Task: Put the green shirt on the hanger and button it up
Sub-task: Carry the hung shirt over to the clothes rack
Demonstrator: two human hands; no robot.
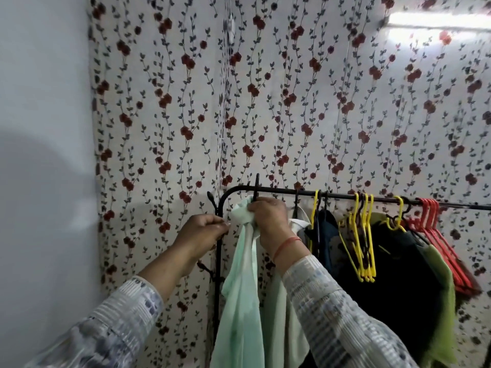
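Sleeves (332,309) | green shirt (240,301) pale, bunched at collar | right hand (268,219) gripping

1. Your left hand (204,231) is raised in front of you, fingers curled into a loose fist, thumb and fingertips pinched together at its right side.
2. Your right hand (268,221) is just beside it, a little higher, knuckles up, fingers closed in a grip.
3. Both forearms reach up and forward from the lower edge, converging toward the hands.
4. Each arm wears a pale patterned sleeve (332,309) pushed back from the wrist.
5. A thin red thread (285,244) circles your right wrist.
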